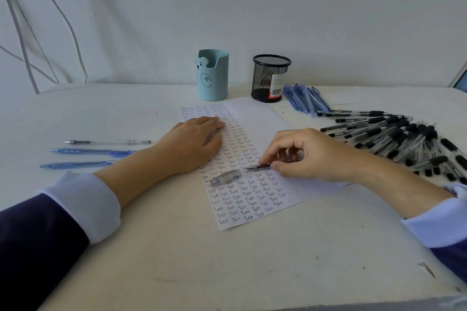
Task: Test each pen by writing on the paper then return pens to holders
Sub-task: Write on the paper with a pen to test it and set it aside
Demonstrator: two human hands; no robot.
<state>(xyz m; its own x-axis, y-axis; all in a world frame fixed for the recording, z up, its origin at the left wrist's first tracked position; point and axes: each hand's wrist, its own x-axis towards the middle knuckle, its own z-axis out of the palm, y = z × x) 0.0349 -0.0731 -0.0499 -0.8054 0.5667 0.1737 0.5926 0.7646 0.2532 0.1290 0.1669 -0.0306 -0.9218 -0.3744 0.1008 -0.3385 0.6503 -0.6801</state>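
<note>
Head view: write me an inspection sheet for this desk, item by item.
Surface: pale table, scuffed, with small specks.
Job's things: paper filled with rows of "Test"; blue holder and black mesh holder behind it, no pens showing above their rims; black pens heaped at right; blue pens beside the mesh holder; three pens laid out at left.
Clutter: clear pen cap lying on the paper.
Hands: left hand flat on the paper; right hand pinches an uncapped pen, held low and nearly flat over the writing.
Cables: pale cords run down the wall at left.
Surroundings: plain white wall.
</note>
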